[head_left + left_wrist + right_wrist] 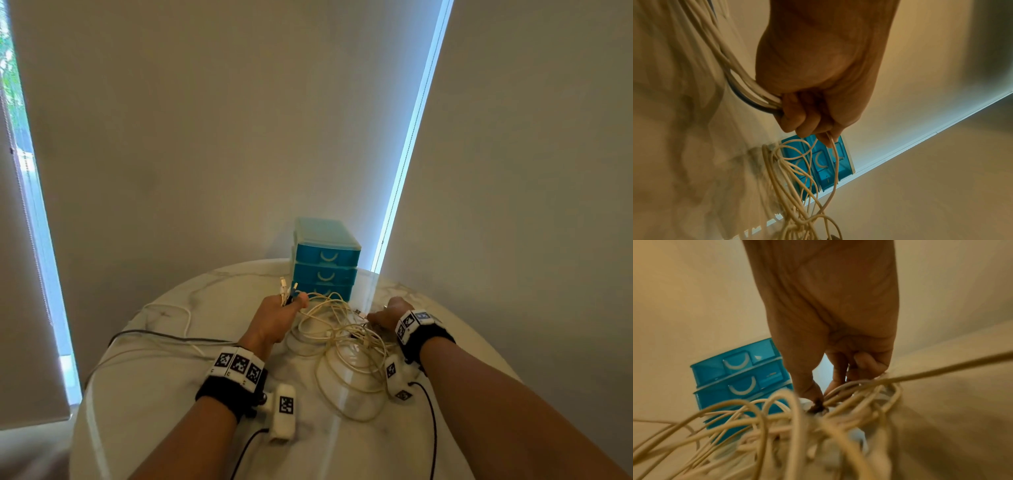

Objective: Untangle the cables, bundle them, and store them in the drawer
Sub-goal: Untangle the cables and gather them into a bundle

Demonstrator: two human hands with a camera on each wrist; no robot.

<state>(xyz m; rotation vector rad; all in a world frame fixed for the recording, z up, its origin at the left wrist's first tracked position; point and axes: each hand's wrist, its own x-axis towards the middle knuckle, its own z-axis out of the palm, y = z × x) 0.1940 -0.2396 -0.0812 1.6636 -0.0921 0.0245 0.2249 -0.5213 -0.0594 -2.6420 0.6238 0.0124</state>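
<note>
The loose loops of cables (346,356) lie nearest me on the worktop (171,411), between my two wrists, and that slack is my worry. If I pull my hands apart now, I judge the crossings in the middle will cinch into a tighter knot instead of freeing. A hard tug could also drag strands off the worktop's left edge, where a dark cable (161,337) and a pale one already trail.

My left hand (277,318) is clenched around a gathered bunch of cable ends, plugs sticking up past the fist; the left wrist view shows several white strands and one dark one running through the curled fingers (797,116). My right hand (388,315) pinches into the right side of the tangle, thumb and fingertips closed on a strand or plug; which one I cannot tell.

Beyond both hands stands the drawer unit (325,260), all three drawers closed. The pile nearly touches its base, so a jerk might shove it.
</note>
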